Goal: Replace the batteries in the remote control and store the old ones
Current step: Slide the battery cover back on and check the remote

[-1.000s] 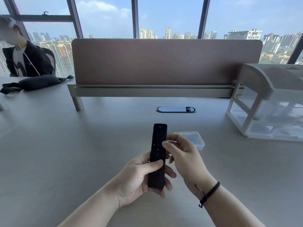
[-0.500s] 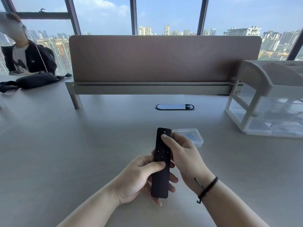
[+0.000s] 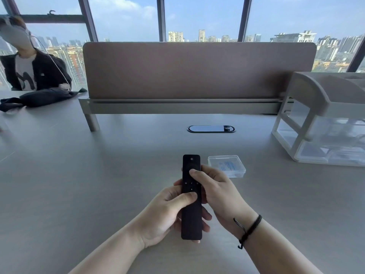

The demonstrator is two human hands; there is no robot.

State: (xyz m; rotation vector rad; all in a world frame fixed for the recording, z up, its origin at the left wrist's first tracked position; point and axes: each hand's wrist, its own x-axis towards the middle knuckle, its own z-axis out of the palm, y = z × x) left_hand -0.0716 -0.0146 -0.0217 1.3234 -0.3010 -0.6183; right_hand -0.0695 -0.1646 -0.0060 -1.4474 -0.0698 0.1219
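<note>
A slim black remote control (image 3: 191,214) is held upright above the grey table, button side facing me. My left hand (image 3: 164,216) wraps its lower half, thumb across the front. My right hand (image 3: 219,190) grips the upper half from the right, thumb resting on the round pad near the top. A small clear plastic case (image 3: 229,165) with a blue-printed label inside lies shut on the table just behind my right hand. No loose batteries are visible.
A white and clear drawer organiser (image 3: 320,123) stands at the right. A brown desk divider (image 3: 197,70) runs across the back, with an oval cable port (image 3: 211,128) in front. At far left sits a person (image 3: 29,66) behind a dark bag (image 3: 39,97).
My right thumb slid from mid-remote to the top, then back down to the round pad. The remote stays in both hands, shifted slightly right.
</note>
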